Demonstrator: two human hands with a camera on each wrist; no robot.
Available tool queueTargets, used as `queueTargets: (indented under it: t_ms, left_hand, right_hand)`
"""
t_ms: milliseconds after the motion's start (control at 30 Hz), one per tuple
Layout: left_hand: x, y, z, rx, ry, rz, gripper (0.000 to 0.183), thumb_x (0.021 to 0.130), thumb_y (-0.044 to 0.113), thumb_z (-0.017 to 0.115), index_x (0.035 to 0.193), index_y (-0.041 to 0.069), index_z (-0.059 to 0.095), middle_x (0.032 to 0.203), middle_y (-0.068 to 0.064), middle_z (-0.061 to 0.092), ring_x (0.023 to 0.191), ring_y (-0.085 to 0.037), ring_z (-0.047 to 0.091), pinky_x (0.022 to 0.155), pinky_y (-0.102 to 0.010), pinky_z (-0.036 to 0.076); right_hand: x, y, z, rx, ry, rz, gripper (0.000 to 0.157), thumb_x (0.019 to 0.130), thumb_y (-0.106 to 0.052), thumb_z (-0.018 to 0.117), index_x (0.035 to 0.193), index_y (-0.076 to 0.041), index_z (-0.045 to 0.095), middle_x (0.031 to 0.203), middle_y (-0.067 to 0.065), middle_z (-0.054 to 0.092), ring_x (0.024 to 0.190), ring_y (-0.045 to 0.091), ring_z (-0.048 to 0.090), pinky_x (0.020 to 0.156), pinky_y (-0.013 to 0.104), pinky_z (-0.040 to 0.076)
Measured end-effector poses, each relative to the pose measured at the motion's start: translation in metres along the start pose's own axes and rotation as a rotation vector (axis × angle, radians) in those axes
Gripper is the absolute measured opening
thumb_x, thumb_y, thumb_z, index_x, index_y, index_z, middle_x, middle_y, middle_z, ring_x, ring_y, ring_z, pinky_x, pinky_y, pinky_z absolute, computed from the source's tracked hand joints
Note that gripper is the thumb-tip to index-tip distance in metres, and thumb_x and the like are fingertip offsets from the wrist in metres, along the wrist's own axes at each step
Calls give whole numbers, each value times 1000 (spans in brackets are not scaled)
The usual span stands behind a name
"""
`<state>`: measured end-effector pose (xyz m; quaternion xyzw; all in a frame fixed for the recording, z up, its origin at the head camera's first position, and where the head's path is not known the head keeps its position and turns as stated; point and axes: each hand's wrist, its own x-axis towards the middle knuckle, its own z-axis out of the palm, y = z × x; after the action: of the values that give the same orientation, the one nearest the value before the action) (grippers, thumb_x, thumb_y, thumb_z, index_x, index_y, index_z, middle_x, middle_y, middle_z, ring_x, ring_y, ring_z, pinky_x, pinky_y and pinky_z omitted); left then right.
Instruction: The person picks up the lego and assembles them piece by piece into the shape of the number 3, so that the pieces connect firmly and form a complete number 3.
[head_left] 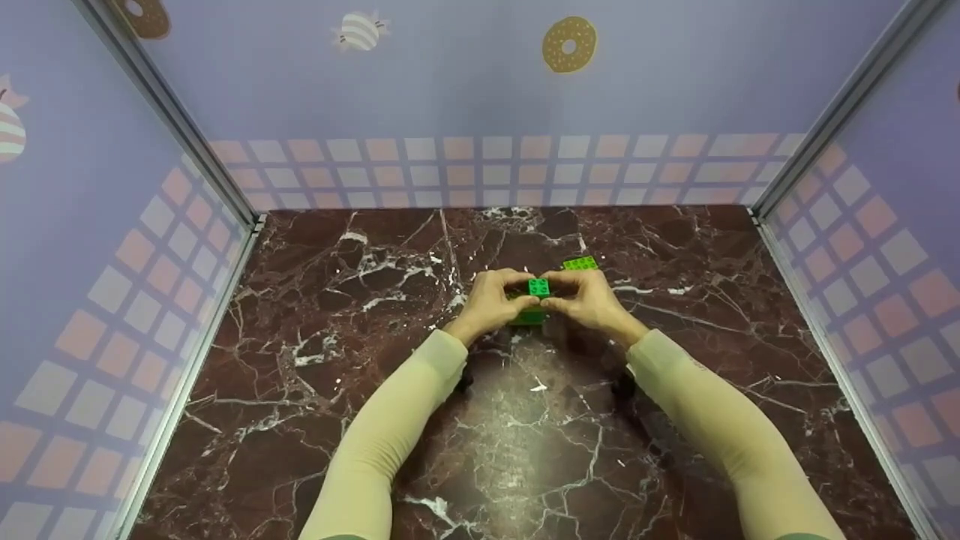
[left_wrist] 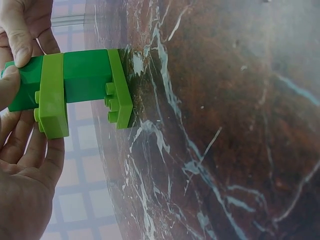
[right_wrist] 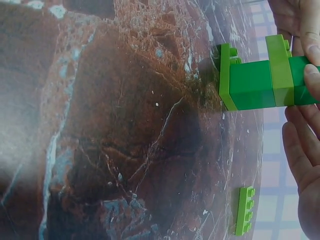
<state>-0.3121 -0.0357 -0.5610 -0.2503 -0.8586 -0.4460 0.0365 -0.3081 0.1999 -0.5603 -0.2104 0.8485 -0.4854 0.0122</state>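
Note:
Both hands meet at a small stack of toy building bricks standing on the table. My left hand [head_left: 489,298] and right hand [head_left: 589,298] pinch the green top brick [head_left: 538,288] from either side, thumbs at the front. Under that brick is a light green plate [left_wrist: 53,97] with studs showing on its overhanging end. A larger dark green block [right_wrist: 251,86] comes below it, standing on a light green base plate [left_wrist: 120,92] that lies on the tabletop. Fingertips partly cover the top brick in both wrist views, so how firmly it is seated cannot be seen.
A loose light green studded plate [head_left: 580,263] lies behind the right hand. The dark red marbled tabletop [head_left: 360,420] carries white veins and small pale flecks. Patterned purple panels [head_left: 465,90] close in the back and both sides, with metal posts [head_left: 840,97] at the corners.

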Motion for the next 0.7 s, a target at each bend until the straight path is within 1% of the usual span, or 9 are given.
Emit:
queueTargets:
  t_ms: [100,267,367,433,533,633,700]
  left_hand:
    - [-1,0,0,-1,2,9,38,93,16,92,128,3,84,120,-17,86,114,-35,82,109,-46,64]
    - [-2,0,1,-1,9,7,38,93,16,92,128,3,84,119,-17,86,112,-35,82,107,-47,64]
    - [-2,0,2,2,10,2,38,93,17,91,128,4,84,119,-17,86,112,-34,82,107,-47,64]
    - [-2,0,2,1,11,-1,38,93,17,92,127,4,84,119,-16,86,112,-34,82,107,-47,64]
    - [-2,-1,2,0,13,1,37,93,17,92,127,4,84,119,-16,86,110,-34,82,105,-47,64]
    - [-1,-1,2,-7,17,1,36,93,18,92,126,4,85,118,-16,86,109,-33,82,104,-47,64]
    - [-1,-1,1,-9,18,1,36,93,18,91,126,4,84,119,-16,86,109,-33,82,104,-47,64]
  right_hand:
    - [0,0,0,1,-2,8,42,93,-7,91,133,0,80,129,23,83,117,42,82,102,53,68]
    - [-1,0,0,30,-4,14,43,92,-4,90,133,4,79,126,25,83,114,44,82,100,54,68]
    - [-2,1,-2,54,-6,33,45,92,-3,90,134,5,78,126,27,82,114,45,82,99,51,69]
    - [-3,2,-5,68,-5,48,47,91,-4,91,135,5,78,127,27,82,116,47,81,98,47,69]
    - [-4,5,-11,81,9,74,50,90,-7,93,137,5,77,130,28,81,118,48,81,95,35,69]
    - [-6,7,-18,89,31,102,53,90,-11,94,137,4,77,136,27,79,115,47,82,87,23,68]
    - [-7,9,-23,98,47,121,54,91,-14,95,138,4,76,141,27,77,112,47,83,82,18,66]
